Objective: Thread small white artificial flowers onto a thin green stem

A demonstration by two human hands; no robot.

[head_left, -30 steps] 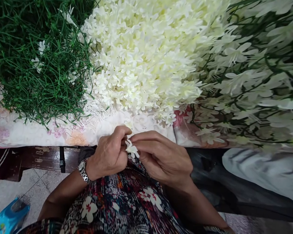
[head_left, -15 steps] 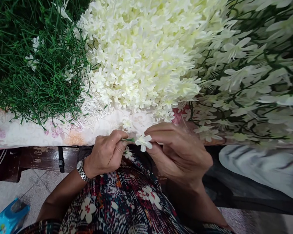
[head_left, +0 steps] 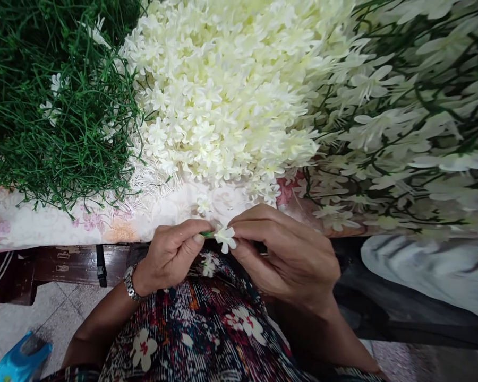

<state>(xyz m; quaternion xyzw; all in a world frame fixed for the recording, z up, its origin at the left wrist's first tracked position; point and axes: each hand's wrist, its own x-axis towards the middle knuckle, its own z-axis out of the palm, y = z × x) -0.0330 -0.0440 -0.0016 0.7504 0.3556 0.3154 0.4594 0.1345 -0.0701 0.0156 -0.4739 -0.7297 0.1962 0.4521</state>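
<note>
Between thumb and fingers, my left hand (head_left: 173,252) pinches a green artificial stem (head_left: 206,233), whose tip points right. My right hand (head_left: 289,254) grips a small white artificial flower (head_left: 225,239) by its petals, right at that tip. Stem and flower look to be touching; whether they are joined I cannot tell. Just beyond my hands, a loose white blossom (head_left: 204,205) lies on the floral cloth (head_left: 119,228). Behind it rises a large heap of cream-white blossoms (head_left: 223,106).
A pile of green stems (head_left: 63,143) lies at left beside thin white stamens (head_left: 153,185). Stems with white flowers (head_left: 398,132) fill the right side. The table's front edge runs just behind my hands. A blue plastic stool (head_left: 22,358) stands on the floor at lower left.
My right hand has moved slightly left, bringing the white flower closer to my left hand. Less of the green stem shows between them. The view has shifted a little.
</note>
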